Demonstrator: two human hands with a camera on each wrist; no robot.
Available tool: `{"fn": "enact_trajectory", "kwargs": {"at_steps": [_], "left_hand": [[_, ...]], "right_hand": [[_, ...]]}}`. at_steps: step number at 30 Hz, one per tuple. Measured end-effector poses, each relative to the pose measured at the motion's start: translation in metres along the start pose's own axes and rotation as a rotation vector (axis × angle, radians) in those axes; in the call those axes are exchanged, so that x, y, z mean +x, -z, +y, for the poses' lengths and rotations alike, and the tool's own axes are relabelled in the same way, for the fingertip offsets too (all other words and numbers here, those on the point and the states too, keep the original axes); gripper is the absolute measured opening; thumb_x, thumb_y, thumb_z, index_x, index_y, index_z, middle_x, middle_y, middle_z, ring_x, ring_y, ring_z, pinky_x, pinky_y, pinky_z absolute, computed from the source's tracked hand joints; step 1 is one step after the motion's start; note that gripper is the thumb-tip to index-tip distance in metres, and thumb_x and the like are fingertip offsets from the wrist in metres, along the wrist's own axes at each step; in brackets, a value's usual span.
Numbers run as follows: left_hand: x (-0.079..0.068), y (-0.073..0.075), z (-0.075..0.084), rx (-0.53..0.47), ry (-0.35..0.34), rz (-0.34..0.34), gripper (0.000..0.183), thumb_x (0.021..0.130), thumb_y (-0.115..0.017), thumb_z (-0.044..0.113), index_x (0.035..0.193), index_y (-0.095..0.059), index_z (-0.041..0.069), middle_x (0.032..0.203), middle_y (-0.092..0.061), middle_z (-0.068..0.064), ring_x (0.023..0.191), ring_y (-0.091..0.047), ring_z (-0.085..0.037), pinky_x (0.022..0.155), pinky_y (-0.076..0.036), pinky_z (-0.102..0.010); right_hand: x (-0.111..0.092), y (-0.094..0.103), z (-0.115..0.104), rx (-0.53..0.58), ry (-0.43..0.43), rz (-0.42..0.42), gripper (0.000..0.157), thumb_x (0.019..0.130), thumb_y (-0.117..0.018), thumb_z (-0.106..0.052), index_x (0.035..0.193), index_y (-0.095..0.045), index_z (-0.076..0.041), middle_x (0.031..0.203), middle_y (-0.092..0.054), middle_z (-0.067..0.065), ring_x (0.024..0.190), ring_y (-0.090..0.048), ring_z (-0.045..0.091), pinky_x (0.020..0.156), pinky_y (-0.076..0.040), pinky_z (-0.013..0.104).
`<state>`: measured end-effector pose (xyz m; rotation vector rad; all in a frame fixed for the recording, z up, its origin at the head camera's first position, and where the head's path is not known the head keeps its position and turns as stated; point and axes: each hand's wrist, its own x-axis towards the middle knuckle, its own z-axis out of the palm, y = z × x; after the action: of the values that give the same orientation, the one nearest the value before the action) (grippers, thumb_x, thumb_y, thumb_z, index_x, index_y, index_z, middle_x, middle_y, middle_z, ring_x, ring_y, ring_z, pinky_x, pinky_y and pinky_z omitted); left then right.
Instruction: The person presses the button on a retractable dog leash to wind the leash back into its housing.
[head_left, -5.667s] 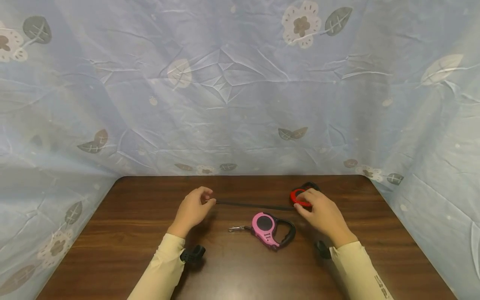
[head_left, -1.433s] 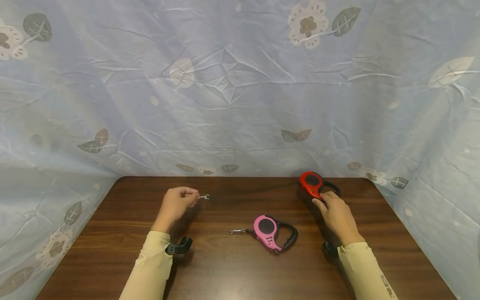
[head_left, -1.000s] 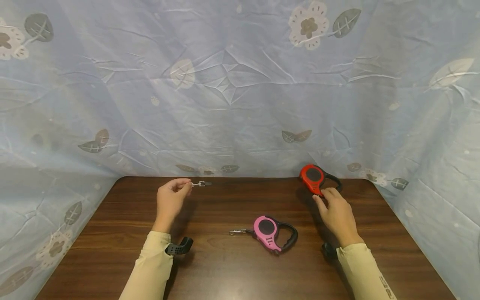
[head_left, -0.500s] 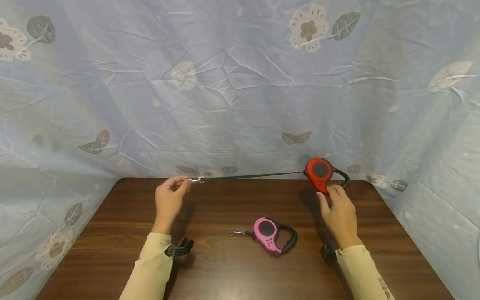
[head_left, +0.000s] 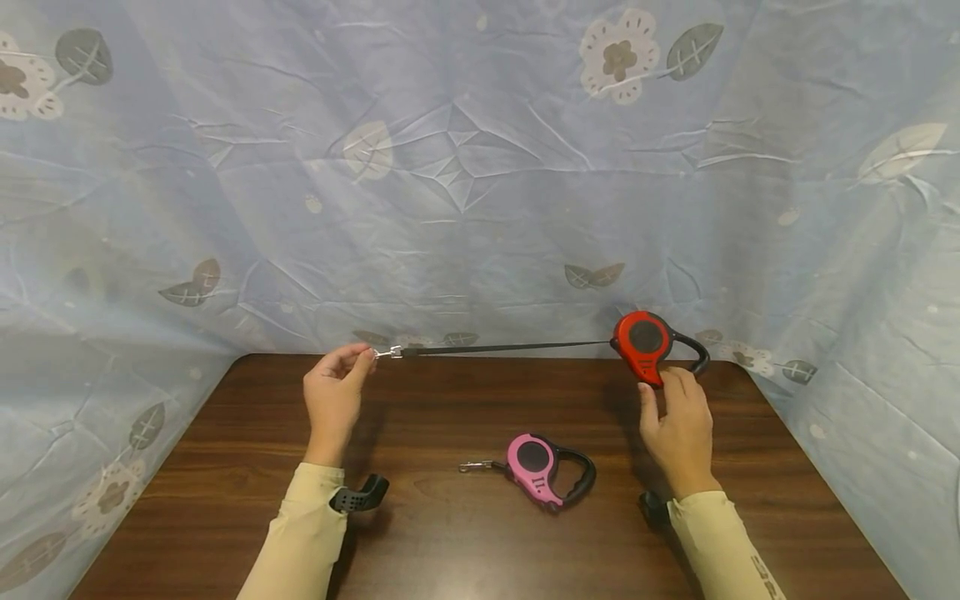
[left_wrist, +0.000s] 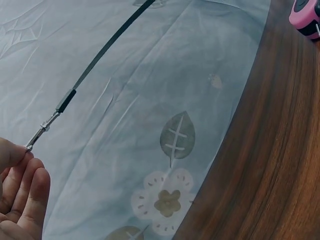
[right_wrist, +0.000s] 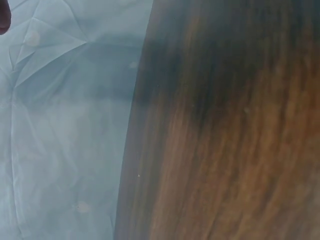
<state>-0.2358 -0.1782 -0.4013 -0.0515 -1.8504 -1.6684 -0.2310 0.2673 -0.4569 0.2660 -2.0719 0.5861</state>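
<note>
Thumb and fingertips of the person's left hand [head_left: 333,400] pinch the loose end of a small silvery metal snap clip [head_left: 387,352]. From the clip a flat black strap [head_left: 495,347] runs nearly straight across into a rounded red plastic leash casing [head_left: 642,357] with a round dark centre and a looped black handle [head_left: 697,353]. The right hand [head_left: 681,433] clasps the casing's narrow lower end between thumb and fingers, holding it up off the brown wood-grain table [head_left: 262,433]. Nearer the person, between the forearms and touching neither hand, a pink plastic leash casing [head_left: 536,475] with a black looped handle [head_left: 583,483] lies flat on the table, its own short metal clip [head_left: 475,466] pointing left. Pale yellow sleeves [head_left: 300,529] cover both forearms, with a black band [head_left: 358,498] at the left wrist. Behind the table hangs a pale blue cloth [head_left: 480,225] printed with leaves and flowers, creased in places. The right wrist view catches just one fingertip [right_wrist: 4,17], in its upper-left corner.
</note>
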Motion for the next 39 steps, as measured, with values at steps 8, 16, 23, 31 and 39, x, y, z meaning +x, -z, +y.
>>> {"fn": "enact_trajectory", "kwargs": {"at_steps": [8,16,23,31,39], "left_hand": [[-0.0009,-0.0023,0.0017,-0.014,-0.018,-0.019,0.017,0.085,-0.071,0.007,0.094,-0.069,-0.008,0.082,-0.068,-0.025,0.068,-0.067,-0.025,0.063,-0.053,-0.02],[-0.0018,-0.0049,0.0047,-0.02,-0.014,-0.053,0.018,0.085,-0.07,0.006,0.095,-0.068,-0.009,0.084,-0.068,-0.024,0.07,-0.068,-0.024,0.066,-0.055,-0.023],[-0.0042,-0.0075,0.0059,-0.002,-0.002,-0.083,0.017,0.086,-0.07,0.006,0.095,-0.068,-0.008,0.084,-0.069,-0.022,0.07,-0.068,-0.019,0.066,-0.054,-0.022],[-0.0027,-0.004,0.0073,0.0,-0.02,-0.073,0.018,0.086,-0.07,0.007,0.095,-0.069,-0.008,0.082,-0.068,-0.025,0.073,-0.067,-0.034,0.065,-0.055,-0.025],[-0.0003,-0.0018,0.007,-0.02,-0.009,-0.063,0.017,0.085,-0.071,0.006,0.094,-0.069,-0.008,0.081,-0.067,-0.026,0.072,-0.066,-0.036,0.063,-0.054,-0.025]], "right_hand": [[0.0008,-0.0033,0.0007,0.034,-0.007,0.096,0.025,0.086,-0.063,-0.015,0.098,-0.06,0.006,0.102,-0.056,0.021,0.09,-0.051,0.042,0.081,-0.039,0.05],[0.0013,-0.0025,0.0038,0.051,-0.04,0.105,0.025,0.088,-0.065,-0.015,0.101,-0.061,0.006,0.104,-0.056,0.021,0.095,-0.053,0.039,0.083,-0.04,0.049],[0.0008,0.0025,0.0029,0.028,-0.096,-0.012,0.025,0.093,-0.061,-0.015,0.11,-0.058,0.003,0.11,-0.053,0.02,0.098,-0.053,0.036,0.084,-0.042,0.047],[0.0013,0.0028,0.0038,0.011,-0.046,0.048,0.022,0.085,-0.068,-0.014,0.1,-0.065,0.001,0.1,-0.059,0.016,0.084,-0.058,0.031,0.07,-0.045,0.045],[0.0029,0.0026,0.0045,0.035,-0.003,0.151,0.018,0.075,-0.067,-0.012,0.087,-0.068,0.002,0.088,-0.062,0.013,0.074,-0.058,0.028,0.066,-0.043,0.037]]}}
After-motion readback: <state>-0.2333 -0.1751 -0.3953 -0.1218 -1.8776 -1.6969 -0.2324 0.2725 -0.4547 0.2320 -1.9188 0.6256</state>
